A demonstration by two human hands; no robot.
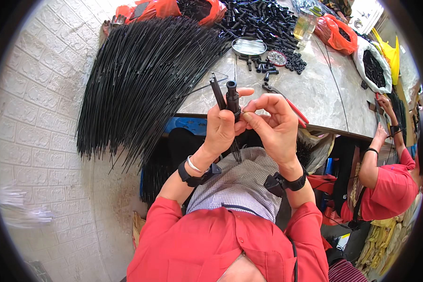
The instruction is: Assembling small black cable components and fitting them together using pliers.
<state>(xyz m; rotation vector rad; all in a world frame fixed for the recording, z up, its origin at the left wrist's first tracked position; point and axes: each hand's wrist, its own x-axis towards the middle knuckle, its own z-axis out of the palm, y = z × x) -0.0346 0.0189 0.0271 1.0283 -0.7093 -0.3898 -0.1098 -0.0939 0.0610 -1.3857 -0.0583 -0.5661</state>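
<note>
The left hand [219, 131] was closed round a black tube [232, 97], which stood nearly upright, its flared mouth above the fingers. A few black rods [217, 92] stuck up beside it, to the left of the tube, clasped in the same grip. The thumb and forefinger tips of the right hand [276, 127] were together against the tube's right side, near its lower end, with the other fingers curled loosely behind them.

The tube looked light and stiff, likely hard plastic, and smooth enough to turn or slide in a slack grip; its straight barrel, below the mouth, seemed the surest place to hold. The rods looked thin and springy, apt to splay unless gathered in the palm.

Beyond the fingertips, on the table [324, 89], lay a dish [249, 46] of pale slivers and a heap [263, 21] of black parts; red-handled pliers [292, 108] lay just past the right fingers, and a big sheaf [141, 84] spread left of both hands.

Whatever the right fingertips pinched, if anything, was too small to make out. The tube's lower end was hidden by the fingers, and the palm covered the rods' middles.
</note>
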